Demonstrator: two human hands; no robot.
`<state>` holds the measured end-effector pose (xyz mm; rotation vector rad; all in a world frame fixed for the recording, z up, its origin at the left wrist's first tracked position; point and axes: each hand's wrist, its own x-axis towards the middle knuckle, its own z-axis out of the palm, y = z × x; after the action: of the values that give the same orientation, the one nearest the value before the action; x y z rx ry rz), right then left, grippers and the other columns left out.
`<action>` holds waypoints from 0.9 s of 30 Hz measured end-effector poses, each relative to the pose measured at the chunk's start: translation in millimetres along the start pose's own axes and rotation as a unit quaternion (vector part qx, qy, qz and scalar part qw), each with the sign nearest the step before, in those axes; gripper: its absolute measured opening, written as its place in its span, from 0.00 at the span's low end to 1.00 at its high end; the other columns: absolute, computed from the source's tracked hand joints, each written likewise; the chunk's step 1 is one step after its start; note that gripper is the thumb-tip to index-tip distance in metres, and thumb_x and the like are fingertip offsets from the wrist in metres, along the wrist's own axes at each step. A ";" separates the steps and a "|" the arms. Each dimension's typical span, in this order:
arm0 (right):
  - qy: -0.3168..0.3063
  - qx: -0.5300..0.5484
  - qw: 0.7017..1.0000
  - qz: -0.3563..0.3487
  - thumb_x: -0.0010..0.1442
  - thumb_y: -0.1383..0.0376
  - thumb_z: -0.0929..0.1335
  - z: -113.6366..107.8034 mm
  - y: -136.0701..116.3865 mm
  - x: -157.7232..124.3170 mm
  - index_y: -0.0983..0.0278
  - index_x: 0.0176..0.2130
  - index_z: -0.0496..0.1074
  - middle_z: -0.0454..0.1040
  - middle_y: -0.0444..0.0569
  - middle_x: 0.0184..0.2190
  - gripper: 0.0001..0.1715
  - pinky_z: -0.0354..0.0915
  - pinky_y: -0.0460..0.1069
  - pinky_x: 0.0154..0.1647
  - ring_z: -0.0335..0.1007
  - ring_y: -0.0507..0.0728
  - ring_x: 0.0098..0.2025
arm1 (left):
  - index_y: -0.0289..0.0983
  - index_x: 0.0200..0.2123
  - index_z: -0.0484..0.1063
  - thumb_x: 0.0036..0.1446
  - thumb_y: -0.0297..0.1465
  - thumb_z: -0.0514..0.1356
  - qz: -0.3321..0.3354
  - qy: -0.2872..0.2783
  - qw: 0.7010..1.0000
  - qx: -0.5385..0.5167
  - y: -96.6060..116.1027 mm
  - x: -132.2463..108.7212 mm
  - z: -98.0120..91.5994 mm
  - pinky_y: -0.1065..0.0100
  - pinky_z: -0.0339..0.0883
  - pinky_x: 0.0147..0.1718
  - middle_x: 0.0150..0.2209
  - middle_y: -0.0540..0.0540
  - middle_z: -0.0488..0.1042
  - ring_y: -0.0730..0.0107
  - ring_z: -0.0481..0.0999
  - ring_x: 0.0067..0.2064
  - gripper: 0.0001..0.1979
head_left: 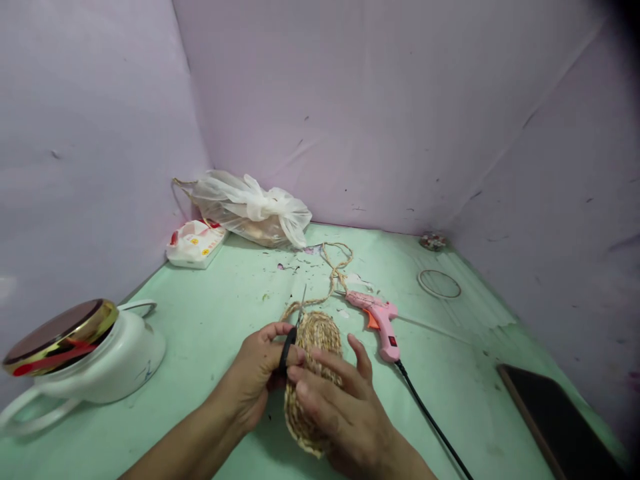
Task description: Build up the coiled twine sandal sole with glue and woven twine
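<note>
An oval piece of coiled, braided straw cord (320, 328), shaped like a shoe sole, is tilted up between my hands near the front of the table. My left hand (260, 367) is closed around the black handle of a pair of scissors (288, 348), whose thin blades point away from me along the piece's left edge. My right hand (345, 400) grips the straw piece from the right, its fingers lying over the front face. From the top of the piece a loose straw cord (332, 283) runs back across the table in a loop.
A pink glue gun (373, 313) with a black cable lies to the right. Further right are a thin ring (440, 284) and a dark phone (560, 420). At left stands a white lidded pot (115, 360); behind are a tissue pack (196, 244) and a knotted plastic bag (250, 207).
</note>
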<state>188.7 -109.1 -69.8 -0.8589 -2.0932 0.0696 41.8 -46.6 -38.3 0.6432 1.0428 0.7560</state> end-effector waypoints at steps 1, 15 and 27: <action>0.010 0.013 1.000 0.019 0.48 0.77 0.67 0.1 1.3 -0.4 0.49 0.60 0.51 0.71 0.44 0.50 0.46 0.32 0.64 0.62 0.61 0.60 0.56 | 0.35 0.33 0.64 0.33 0.24 0.66 0.012 0.003 1.000 -0.003 1.4 0.8 -1.3 0.74 0.59 0.23 0.23 0.53 0.69 0.78 0.66 0.23 0.20; 0.135 0.640 0.552 0.518 0.42 0.64 0.75 1.6 -8.9 20.6 0.68 0.41 0.71 0.76 0.52 0.33 0.25 0.65 0.50 0.36 0.72 0.57 0.34 | 0.36 0.41 0.61 0.39 0.27 0.66 0.106 -0.053 0.992 0.032 -3.9 3.6 -2.3 0.70 0.63 0.30 0.26 0.51 0.72 0.73 0.70 0.29 0.24; 0.320 0.570 0.531 0.540 0.43 0.70 0.73 -8.2 21.1 12.1 0.62 0.44 0.71 0.77 0.45 0.31 0.25 0.67 0.48 0.33 0.71 0.55 0.32 | 0.36 0.35 0.67 0.43 0.31 0.58 0.012 -0.173 0.931 0.322 46.3 -18.7 -24.3 0.71 0.53 0.22 0.21 0.52 0.66 0.71 0.65 0.24 0.12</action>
<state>201.4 -87.7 -63.4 -0.9018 -0.2420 1.3756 2.6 -31.7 -1.9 1.3049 0.9467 0.2825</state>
